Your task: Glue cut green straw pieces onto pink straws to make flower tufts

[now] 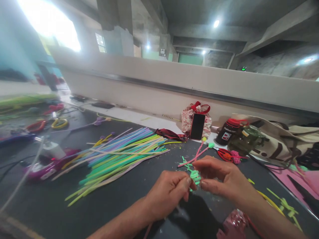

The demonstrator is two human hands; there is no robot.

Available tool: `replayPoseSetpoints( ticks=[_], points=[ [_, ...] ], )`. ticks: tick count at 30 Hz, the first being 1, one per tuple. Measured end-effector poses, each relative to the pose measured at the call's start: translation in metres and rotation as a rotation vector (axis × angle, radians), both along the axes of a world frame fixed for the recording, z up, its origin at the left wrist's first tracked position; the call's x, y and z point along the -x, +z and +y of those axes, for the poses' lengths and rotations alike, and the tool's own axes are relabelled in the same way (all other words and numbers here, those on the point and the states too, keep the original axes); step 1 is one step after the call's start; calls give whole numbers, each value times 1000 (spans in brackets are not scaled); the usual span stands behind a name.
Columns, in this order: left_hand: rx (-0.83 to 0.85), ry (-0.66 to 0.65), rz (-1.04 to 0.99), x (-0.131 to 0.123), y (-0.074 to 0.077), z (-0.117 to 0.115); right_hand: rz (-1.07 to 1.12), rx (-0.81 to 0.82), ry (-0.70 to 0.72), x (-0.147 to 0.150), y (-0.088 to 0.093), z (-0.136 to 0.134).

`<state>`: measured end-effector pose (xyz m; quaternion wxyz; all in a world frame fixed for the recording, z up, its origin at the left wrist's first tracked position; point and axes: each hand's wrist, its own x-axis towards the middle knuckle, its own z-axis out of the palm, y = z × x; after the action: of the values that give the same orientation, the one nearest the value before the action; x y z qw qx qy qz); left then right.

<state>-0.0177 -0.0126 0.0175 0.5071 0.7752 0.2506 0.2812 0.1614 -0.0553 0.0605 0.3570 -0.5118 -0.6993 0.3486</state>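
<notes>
the green piece (195, 177) is taken as clock centre. left hand (170, 189), at eight o'clock: thumb and fingers pinched on the near edge of the piece, presumably to keep its strands gathered. right hand (221, 176), at three o'clock: fingers parted and curved about the far side, thumb tip close to it; contact cannot be confirmed. this loose posture would seem to suit adjusting the strands against the left hand's hold.

short green offcuts (185, 162) lie beside the piece, towards eleven. two pink stems (199, 153) rest at twelve, near the right fingers. a red-handled tool (224, 155) lies at two, presumably kept within reach. the colored rods (119, 162) are laid lengthwise at nine to ten, apart from the hands, an arrangement likely meant for easy picking. at twelve, beyond the stems, a phone (197, 126) stands propped against a patterned pouch (185, 121), which appears to support it upright.
</notes>
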Motion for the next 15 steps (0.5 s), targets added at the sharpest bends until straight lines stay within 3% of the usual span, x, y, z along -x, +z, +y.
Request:
replayPoseSetpoints(
  ticks=[15],
  points=[
    [89, -44, 10, 0, -1, -1, -63, -36, 69, 0, -1, 4]
  ],
)
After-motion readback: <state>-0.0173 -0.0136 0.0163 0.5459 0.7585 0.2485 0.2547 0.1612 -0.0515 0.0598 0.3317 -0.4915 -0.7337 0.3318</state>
